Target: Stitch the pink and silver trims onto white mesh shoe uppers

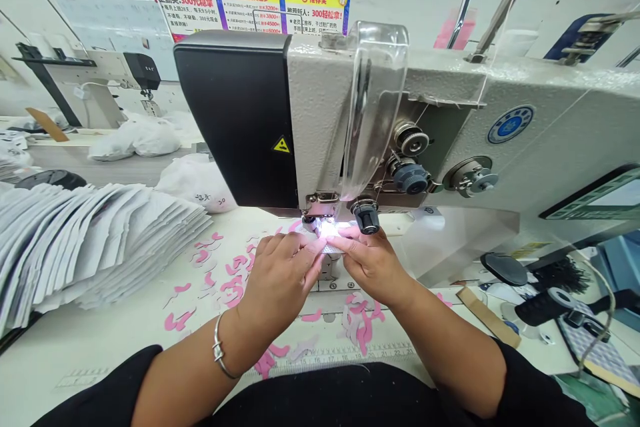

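Observation:
A sewing machine (320, 87) stands before me, its lamp glaring white over the needle area. Under the needle lies a small pale fabric piece (331, 250), mostly covered by fingers and washed out by the light. My left hand (284, 267), a silver bracelet on its wrist, grips the left edge of that piece with bent fingers. From the right, my right hand (373, 260) pinches the same piece, thumb and forefinger close to the needle. The two hands nearly meet at the front of the presser foot. Pink cut pieces (235, 280) lie scattered around them on the table.
A large fanned stack of white sheets (100, 240) fills the left side. White bags (195, 180) sit behind it. More pink scraps (361, 323) lie near a printed ruler scale (345, 360). At right are a brown strip (487, 317) and a black-handled tool (543, 307).

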`<action>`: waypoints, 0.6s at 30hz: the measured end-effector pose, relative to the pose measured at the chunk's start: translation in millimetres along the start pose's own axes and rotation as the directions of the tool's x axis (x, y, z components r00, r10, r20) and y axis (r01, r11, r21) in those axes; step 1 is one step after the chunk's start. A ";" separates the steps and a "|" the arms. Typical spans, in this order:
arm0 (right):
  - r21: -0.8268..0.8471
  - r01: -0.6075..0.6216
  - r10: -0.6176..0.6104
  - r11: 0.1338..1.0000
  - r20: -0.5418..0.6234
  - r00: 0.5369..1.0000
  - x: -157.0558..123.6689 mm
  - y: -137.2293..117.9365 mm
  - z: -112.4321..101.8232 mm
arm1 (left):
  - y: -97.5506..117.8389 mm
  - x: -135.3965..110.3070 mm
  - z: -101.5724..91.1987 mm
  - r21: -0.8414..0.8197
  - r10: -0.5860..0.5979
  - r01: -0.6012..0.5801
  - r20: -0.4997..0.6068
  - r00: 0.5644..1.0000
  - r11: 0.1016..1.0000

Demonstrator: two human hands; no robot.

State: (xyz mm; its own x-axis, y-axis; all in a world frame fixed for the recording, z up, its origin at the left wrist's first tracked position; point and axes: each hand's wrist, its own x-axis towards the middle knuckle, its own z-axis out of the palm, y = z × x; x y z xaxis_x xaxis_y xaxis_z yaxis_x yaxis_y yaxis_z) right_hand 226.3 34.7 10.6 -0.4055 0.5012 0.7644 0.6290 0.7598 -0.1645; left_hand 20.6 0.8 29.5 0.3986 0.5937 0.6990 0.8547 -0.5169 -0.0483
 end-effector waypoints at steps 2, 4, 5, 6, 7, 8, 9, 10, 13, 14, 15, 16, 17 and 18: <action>-0.026 0.016 -0.015 1.000 0.015 1.000 2.8 -1.1 -2.1 | -0.5 -0.6 1.0 -0.026 0.006 -0.007 -0.007 1.000 1.000; -0.043 0.040 -0.038 0.998 0.035 0.999 5.0 -1.9 -3.7 | -1.4 -2.3 2.5 -0.059 0.012 -0.013 -0.018 1.000 0.998; -0.050 0.050 -0.048 0.997 0.040 0.998 5.6 -2.2 -4.2 | -2.1 -3.3 3.3 -0.069 0.011 -0.013 -0.025 1.000 0.998; -0.057 0.058 -0.055 0.997 0.044 0.998 5.8 -2.6 -4.4 | -2.8 -4.4 4.1 -0.075 0.008 -0.010 -0.028 1.000 0.997; -0.063 0.066 -0.063 0.996 0.047 0.997 5.7 -3.1 -4.4 | -3.7 -5.4 4.7 -0.079 0.007 -0.009 -0.030 1.000 0.997; -0.069 0.075 -0.072 0.995 0.045 0.996 5.2 -3.7 -4.1 | -4.8 -6.1 5.2 -0.081 0.009 -0.011 -0.036 0.999 0.997; -0.077 0.084 -0.082 0.993 0.037 0.996 4.4 -4.3 -3.6 | -6.0 -6.5 5.6 -0.083 0.014 -0.017 -0.040 0.999 0.996; -0.087 0.096 -0.094 0.992 0.024 0.995 3.4 -5.1 -3.0 | -7.4 -6.6 5.9 -0.089 0.019 -0.023 -0.043 0.999 0.996; -0.127 0.121 -0.123 0.984 -0.005 0.992 0.5 -7.5 -1.2 | -12.6 -5.6 6.6 -0.140 0.024 -0.031 -0.047 0.999 0.990; -0.135 0.128 -0.130 0.982 0.000 0.992 -0.1 -8.2 -0.7 | -14.5 -5.2 6.9 -0.168 0.026 -0.033 -0.044 0.999 0.985; -0.139 0.133 -0.134 0.981 0.004 0.991 -0.6 -8.8 -0.4 | -16.3 -4.9 7.3 -0.193 0.030 -0.037 -0.042 0.999 0.980; -0.139 0.136 -0.137 0.981 0.008 0.991 -0.8 -9.3 -0.1 | -18.0 -4.8 7.7 -0.212 0.037 -0.045 -0.042 0.998 0.976; -0.139 0.138 -0.138 0.981 0.009 0.990 -0.8 -9.6 0.0 | -19.4 -5.0 8.2 -0.224 0.046 -0.054 -0.041 0.998 0.973; -0.141 0.139 -0.139 0.980 0.005 0.990 -0.7 -9.8 0.2 | -20.7 -5.3 8.8 -0.231 0.053 -0.061 -0.043 0.998 0.971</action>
State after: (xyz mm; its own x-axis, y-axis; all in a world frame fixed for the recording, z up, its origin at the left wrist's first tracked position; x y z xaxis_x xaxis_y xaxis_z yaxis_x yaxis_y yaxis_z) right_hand 220.3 26.9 11.6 -0.4925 0.3926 0.7768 0.6538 0.7559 0.0324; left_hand 3.7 13.7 20.6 0.4285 0.5387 0.7254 0.7289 -0.6805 0.0748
